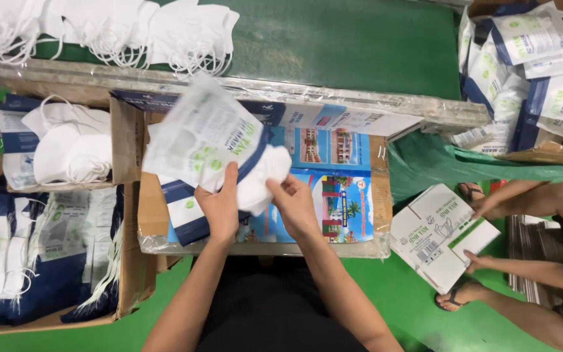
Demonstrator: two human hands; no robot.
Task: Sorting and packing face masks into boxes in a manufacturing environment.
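Head view: the mask (265,176), white and folded, is going into the pouch (203,140), a clear printed bag with a blue edge, blurred with motion, held over the tray (360,195) near the middle. The left hand (219,205) is pinching the pouch at its lower edge, fingers closed on it. The right hand (294,205) is pinching the mask's right end, fingers pressed on it. Step in hand, by my reading: sliding mask into pouch, about half in. Next move likely calls for keeping the pouch mouth spread and pushing the mask fully inside without creasing. Left, a box (66,261) is holding more pouches; far, loose masks (125,29) are lying on the green belt (346,45). Right, another person's hands (483,208) are folding a carton (434,238).
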